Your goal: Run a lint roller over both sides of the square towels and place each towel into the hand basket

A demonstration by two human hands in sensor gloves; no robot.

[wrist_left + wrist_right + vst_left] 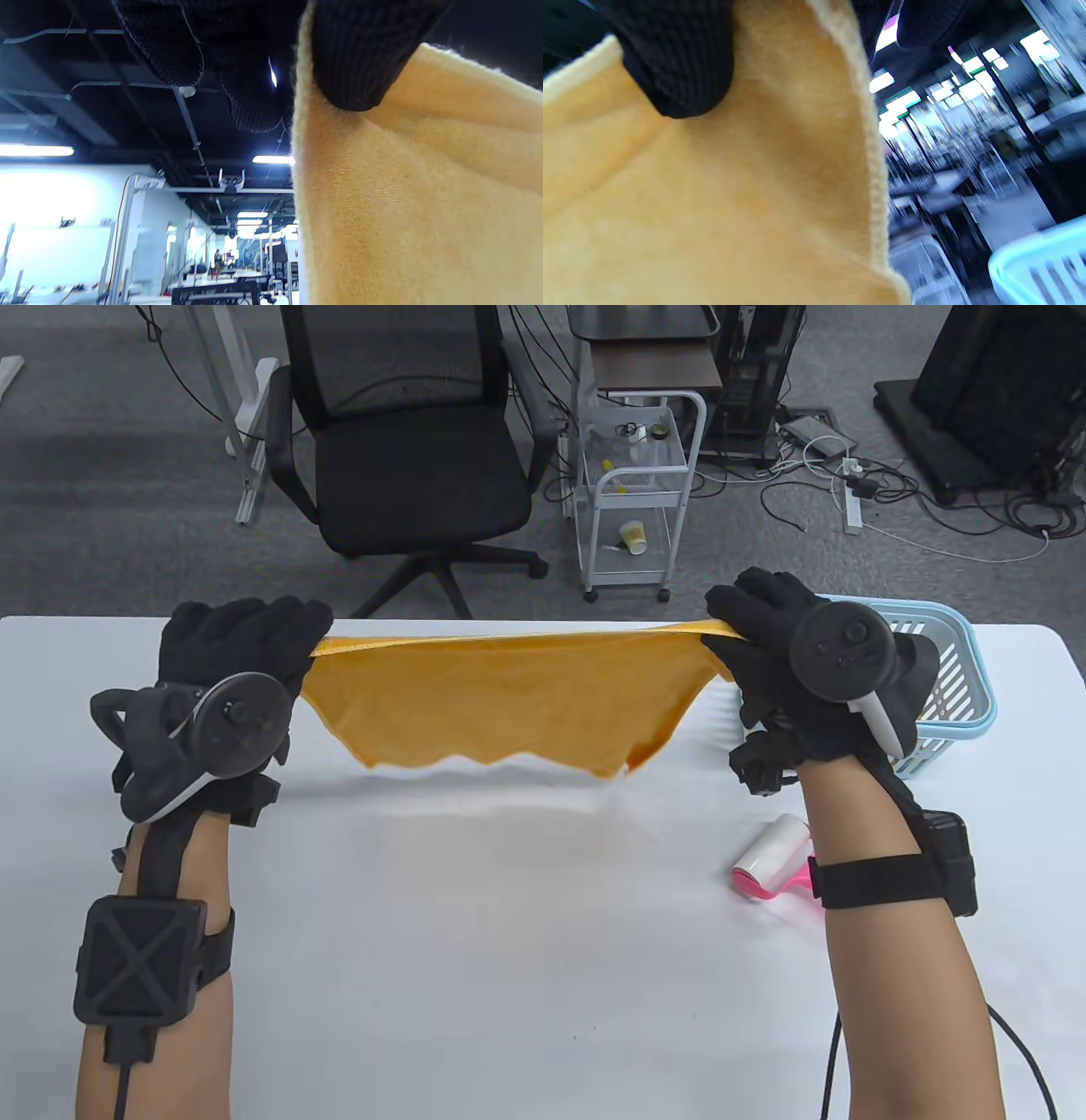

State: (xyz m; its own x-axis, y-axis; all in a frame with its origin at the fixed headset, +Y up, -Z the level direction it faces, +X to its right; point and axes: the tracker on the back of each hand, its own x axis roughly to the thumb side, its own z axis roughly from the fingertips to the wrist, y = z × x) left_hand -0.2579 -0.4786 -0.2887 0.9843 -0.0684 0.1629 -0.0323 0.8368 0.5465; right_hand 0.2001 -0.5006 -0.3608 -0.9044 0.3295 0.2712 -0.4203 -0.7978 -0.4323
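1. Table: white, fills the lower half of the table view; both forearms come in from the bottom edge.
2. Towel: orange, held up off the table, top edge stretched taut between the two hands, lower edge hanging wavy above the tabletop. Fills much of both wrist views.
3. Basket: light blue, slotted, on the table's far right, partly behind the right hand; rim corner shows in right wrist view.
4. Left hand: fingers curled, pinching the towel's left top corner; thumb presses on the cloth.
5. Right hand: fingers curled, pinching the right top corner; thumb on the cloth.
6. Roller: white roll, pink handle, lying on the table near the right forearm, untouched.
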